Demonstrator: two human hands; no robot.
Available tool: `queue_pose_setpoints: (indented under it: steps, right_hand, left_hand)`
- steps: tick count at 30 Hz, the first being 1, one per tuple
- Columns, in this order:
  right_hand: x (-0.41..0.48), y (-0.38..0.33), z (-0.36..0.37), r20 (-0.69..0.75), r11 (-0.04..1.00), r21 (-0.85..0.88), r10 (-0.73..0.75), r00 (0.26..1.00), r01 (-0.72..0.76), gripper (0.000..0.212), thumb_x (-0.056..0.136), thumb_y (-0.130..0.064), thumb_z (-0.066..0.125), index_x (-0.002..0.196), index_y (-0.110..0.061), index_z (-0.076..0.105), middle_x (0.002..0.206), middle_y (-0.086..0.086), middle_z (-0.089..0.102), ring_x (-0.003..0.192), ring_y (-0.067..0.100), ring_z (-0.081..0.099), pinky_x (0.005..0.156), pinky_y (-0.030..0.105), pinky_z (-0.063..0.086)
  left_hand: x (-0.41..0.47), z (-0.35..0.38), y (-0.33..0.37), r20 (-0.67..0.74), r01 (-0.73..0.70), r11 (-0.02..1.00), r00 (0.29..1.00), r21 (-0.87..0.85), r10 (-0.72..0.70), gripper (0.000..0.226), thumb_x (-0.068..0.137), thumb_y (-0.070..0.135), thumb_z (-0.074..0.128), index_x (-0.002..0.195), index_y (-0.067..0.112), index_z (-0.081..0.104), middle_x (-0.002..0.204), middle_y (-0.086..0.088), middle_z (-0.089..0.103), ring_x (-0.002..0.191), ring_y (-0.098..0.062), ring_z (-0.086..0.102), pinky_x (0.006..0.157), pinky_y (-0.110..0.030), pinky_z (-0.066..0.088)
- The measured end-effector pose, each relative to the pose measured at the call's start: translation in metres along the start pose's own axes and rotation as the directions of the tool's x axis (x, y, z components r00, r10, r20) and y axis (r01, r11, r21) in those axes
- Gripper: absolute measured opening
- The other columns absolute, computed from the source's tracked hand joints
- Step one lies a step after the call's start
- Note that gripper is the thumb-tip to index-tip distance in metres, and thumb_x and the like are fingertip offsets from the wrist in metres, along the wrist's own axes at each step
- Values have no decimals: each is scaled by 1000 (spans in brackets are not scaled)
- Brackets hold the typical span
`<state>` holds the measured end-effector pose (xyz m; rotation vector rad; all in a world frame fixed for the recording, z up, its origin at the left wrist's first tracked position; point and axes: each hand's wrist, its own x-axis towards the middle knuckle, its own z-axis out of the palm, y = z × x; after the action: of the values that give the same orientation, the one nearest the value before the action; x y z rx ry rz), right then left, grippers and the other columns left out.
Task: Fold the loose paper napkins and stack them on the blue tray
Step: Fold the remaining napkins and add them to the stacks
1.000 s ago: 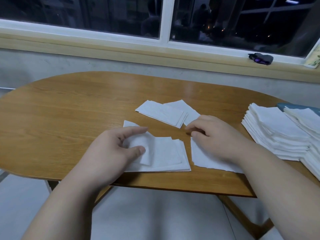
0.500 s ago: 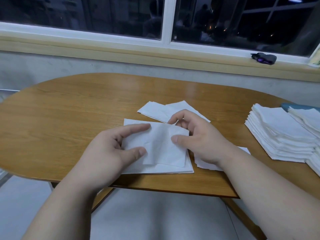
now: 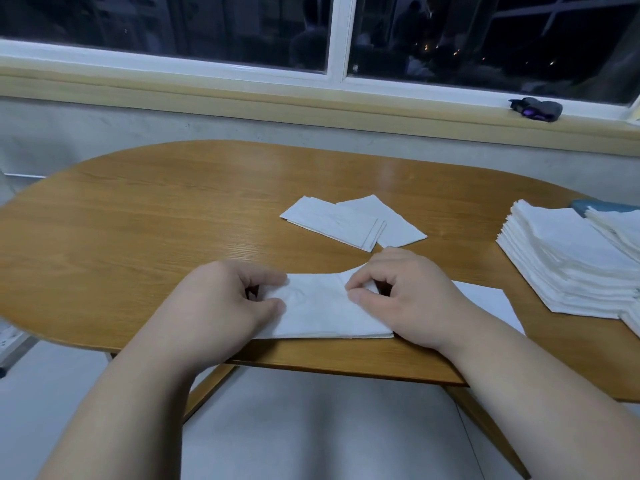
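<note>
While the left hand (image 3: 221, 306) and right hand (image 3: 405, 299) each pinch the napkin (image 3: 318, 310) at the table's (image 3: 138, 220) 6 o'clock edge, folded stacks (image 3: 561, 265) hide most of the blue tray (image 3: 585, 205) at 3 o'clock

An oval wooden worktop (image 3: 156, 220) stands before a grey wall (image 3: 104, 129) under a white-framed window (image 3: 173, 26), dark outside. A small dark object (image 3: 536, 109) lies on the pale sill (image 3: 242, 102). The floor (image 3: 311, 427) is light grey.

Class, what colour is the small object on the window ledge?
Dark grey with a purple patch: the small object, best seen in the head view.
</note>
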<state>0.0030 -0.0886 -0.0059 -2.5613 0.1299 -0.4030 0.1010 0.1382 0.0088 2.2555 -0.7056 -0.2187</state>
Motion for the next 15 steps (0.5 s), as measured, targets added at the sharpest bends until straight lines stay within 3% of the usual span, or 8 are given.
queue_pose_setpoints:
  steps: [3, 7, 11, 15]
  right_hand:
    - [0, 1, 3, -27, 998, -58, -34, 999, 33, 9, 87, -28, 71, 80, -33, 75, 77, -17, 60, 93, 4, 53, 82, 17, 37]
    - [-1, 1, 2, -80, 990, -136, -31, 996, 20, 3, 84, -34, 74, 81, -33, 76, 85, -13, 50, 95, 3, 47, 80, 15, 34]
    - [-3, 2, -6, -140, 977, -207, -71, 988, 41, 6, 85, -32, 72, 79, -33, 73, 87, -16, 50, 95, 2, 45, 85, 14, 29]
    - [-27, 12, -24, -185, 959, -277, 6, 983, -58, 11, 92, -33, 61, 86, -32, 71, 92, -19, 58, 96, 4, 48, 89, 27, 37]
  left_hand:
    - [2, 2, -5, -16, -2, 999, 1000, 53, 3, 26, 83, 32, 73, 107, 42, 73, 79, 18, 61, 75, 6, 56, 62, -16, 37]
    - [3, 2, -5, -50, -81, 988, 995, 132, 88, 19, 81, 34, 75, 98, 42, 72, 87, 12, 49, 88, 0, 48, 67, -16, 33]
    - [1, 4, -7, -22, -113, 989, 993, 93, 116, 11, 82, 33, 75, 87, 41, 73, 87, 14, 50, 92, 1, 49, 69, -14, 35]
    - [-1, 7, -12, 3, -94, 994, 996, 47, 94, 10, 82, 34, 73, 88, 43, 73, 93, 24, 51, 93, 4, 52, 72, -17, 38]
